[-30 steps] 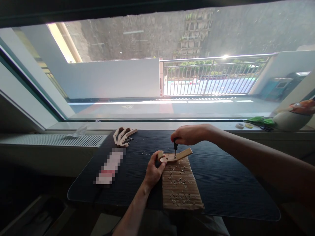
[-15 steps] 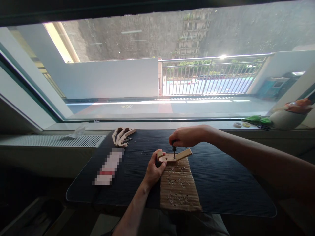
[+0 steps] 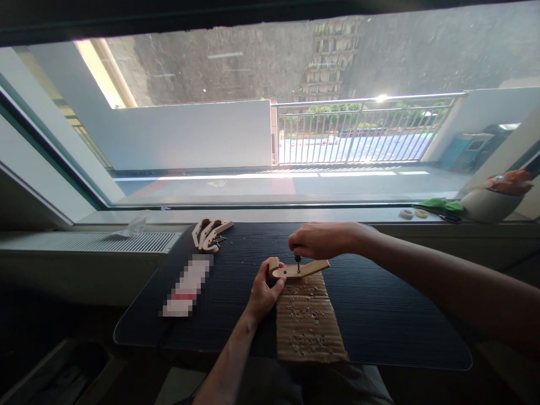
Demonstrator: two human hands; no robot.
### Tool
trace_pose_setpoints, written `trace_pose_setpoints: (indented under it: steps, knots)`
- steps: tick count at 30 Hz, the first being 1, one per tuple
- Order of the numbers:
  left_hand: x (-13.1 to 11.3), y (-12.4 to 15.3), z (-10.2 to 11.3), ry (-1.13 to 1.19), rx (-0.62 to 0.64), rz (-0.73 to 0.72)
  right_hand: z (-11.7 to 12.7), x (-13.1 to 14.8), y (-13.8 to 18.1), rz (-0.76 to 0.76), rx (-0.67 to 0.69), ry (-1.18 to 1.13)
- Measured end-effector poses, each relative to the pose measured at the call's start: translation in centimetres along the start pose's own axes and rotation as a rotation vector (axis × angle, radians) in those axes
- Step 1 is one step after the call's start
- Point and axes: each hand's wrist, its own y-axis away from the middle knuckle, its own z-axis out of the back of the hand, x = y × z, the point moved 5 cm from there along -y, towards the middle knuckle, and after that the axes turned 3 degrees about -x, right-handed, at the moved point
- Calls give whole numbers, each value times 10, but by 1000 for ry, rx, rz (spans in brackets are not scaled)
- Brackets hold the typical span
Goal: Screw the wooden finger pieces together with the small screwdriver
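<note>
A curved wooden piece (image 3: 301,269) lies on the far end of a cardboard sheet (image 3: 307,318) on the dark table (image 3: 379,304). My left hand (image 3: 262,291) grips the piece's rounded left end. My right hand (image 3: 321,239) is closed around the handle of a small dark hand tool (image 3: 297,260), held upright with its tip pressed into the middle of the piece. The cardboard is peppered with small holes and wood chips.
Several similar wooden pieces (image 3: 210,233) with some small screws lie at the table's far left. A blurred-out flat object (image 3: 188,285) lies left of my hands. A radiator grille (image 3: 101,242), a windowsill and a white vase (image 3: 485,206) stand beyond.
My right hand has sunk lower over the wooden piece, so less of the tool shows beneath it. The left hand has kept its hold.
</note>
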Motion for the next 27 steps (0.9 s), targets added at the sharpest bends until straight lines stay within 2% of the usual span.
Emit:
trace_pose_setpoints:
  steps: [6,12,19,23,27]
  knots:
    - [-1,0,0,6,-16,-8,5,-1,0,-67,-33,170]
    - [0,0,0,13,-11,1,4,-1,-2,26,-10,126]
    - [0,0,0,2,-3,-3,-2,-10,0,-24,-17,96]
    - [-1,0,0,11,-9,2,-1,-7,1,-52,-53,146]
    - [-1,0,0,28,-11,-2,-2,0,-1,-16,-27,169]
